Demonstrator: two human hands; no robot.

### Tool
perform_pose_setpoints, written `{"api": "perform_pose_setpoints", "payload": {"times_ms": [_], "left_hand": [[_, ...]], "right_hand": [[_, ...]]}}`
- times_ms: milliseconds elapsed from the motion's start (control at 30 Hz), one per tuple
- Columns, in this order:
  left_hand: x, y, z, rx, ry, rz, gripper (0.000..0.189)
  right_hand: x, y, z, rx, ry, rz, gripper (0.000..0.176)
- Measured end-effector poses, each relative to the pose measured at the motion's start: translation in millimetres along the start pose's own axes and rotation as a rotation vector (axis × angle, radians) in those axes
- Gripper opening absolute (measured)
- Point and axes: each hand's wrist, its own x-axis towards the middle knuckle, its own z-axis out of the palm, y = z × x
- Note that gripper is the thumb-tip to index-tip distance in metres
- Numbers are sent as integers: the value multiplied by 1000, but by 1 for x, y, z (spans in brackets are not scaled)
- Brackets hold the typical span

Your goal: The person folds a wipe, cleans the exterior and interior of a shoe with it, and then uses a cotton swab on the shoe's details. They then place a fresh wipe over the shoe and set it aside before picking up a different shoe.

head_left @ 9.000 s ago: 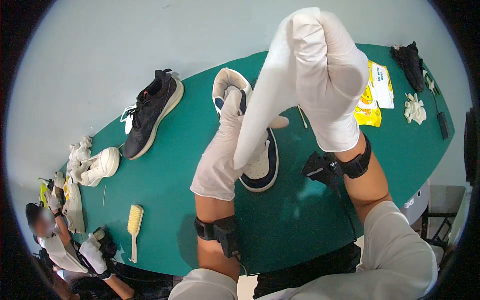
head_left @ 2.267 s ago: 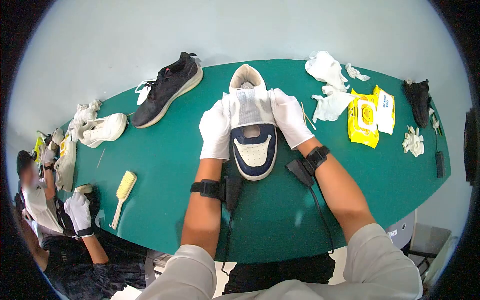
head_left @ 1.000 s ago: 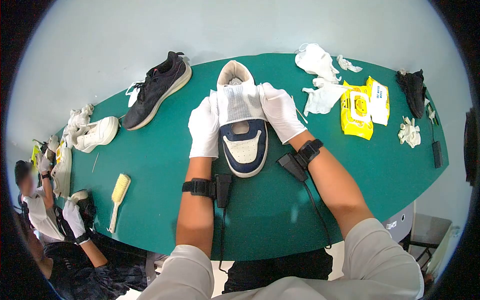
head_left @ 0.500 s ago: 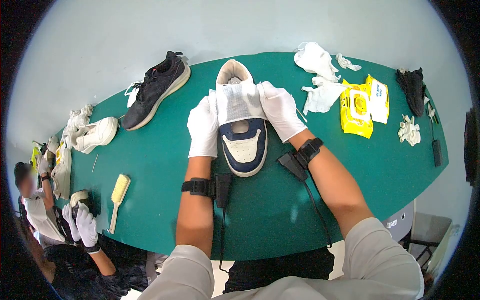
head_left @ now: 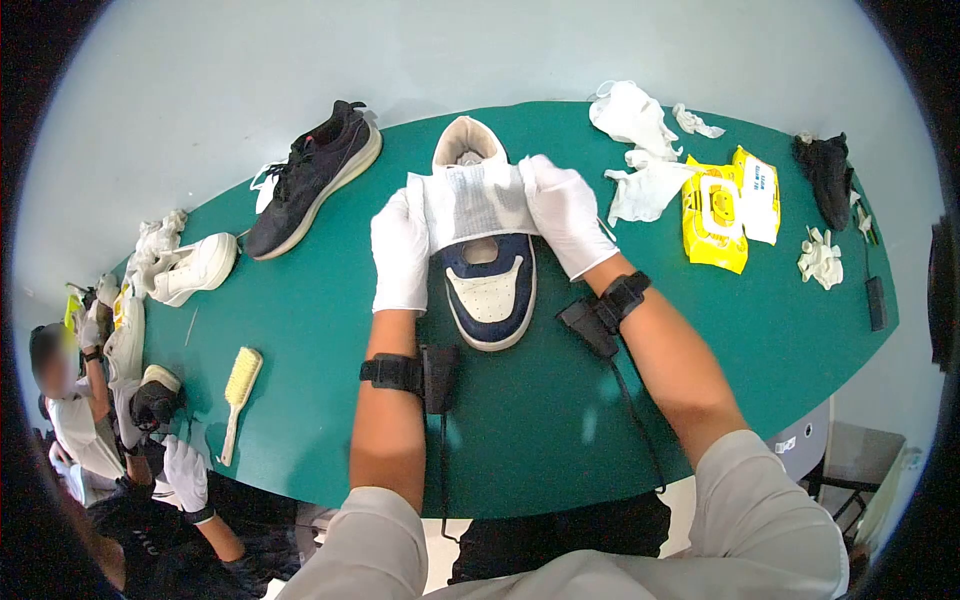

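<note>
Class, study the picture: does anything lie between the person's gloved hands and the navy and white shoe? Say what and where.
Yes: a white wipe is draped across the middle of the shoe, and the left hand and right hand hold it at either side. Toe and heel are bare.

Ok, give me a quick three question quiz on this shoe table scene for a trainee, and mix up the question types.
1. True or false: the white wipe is spread over the black sneaker.
2. Multiple choice: on which side of the navy and white sneaker do the yellow wipe packs lie? A) the person's left B) the person's right C) underneath it
3. Fill in: on the green table, toward the person's left, lies a yellow-bristled ____.

Key
1. False: the white wipe lies over the navy and white sneaker, held between the left hand and the right hand.
2. B
3. brush
</note>
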Motion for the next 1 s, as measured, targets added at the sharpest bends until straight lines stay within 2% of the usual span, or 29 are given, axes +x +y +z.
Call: {"api": "perform_pose_setpoints", "payload": {"times_ms": [67,167,267,367,467,500,567,600,633,667,867,1000], "left_hand": [[6,14,-15,-54,48,-21,46],[26,33,-41,-55,120,139,48],[20,95,-64,-282,205,183,41],[19,102,-69,-250,220,214,42],[22,85,-69,-153,127,184,43],[21,80,-64,-102,93,80,44],[26,21,-33,139,149,274,46],[20,-6,-15,259,50,229,47],[13,-7,-6,380,-48,180,48],[12,-9,-1,392,-63,159,48],[4,-4,5,350,-113,69,46],[4,-2,3,353,-121,66,46]], "right_hand": [[7,3,-7,23,89,2,26],[26,-9,-43,146,168,1,28],[38,-34,-87,317,352,-77,31],[40,-42,-104,364,371,-85,32],[35,-22,-69,237,310,-96,32],[29,-17,-56,88,261,-105,30],[16,-7,-25,-207,159,-122,26],[8,1,-6,-258,154,-169,23],[3,-2,-1,-308,146,-218,19],[0,-4,3,-280,34,-193,15],[0,-8,-5,-184,-104,-110,16],[0,-6,-4,-176,-69,-160,15]]}}
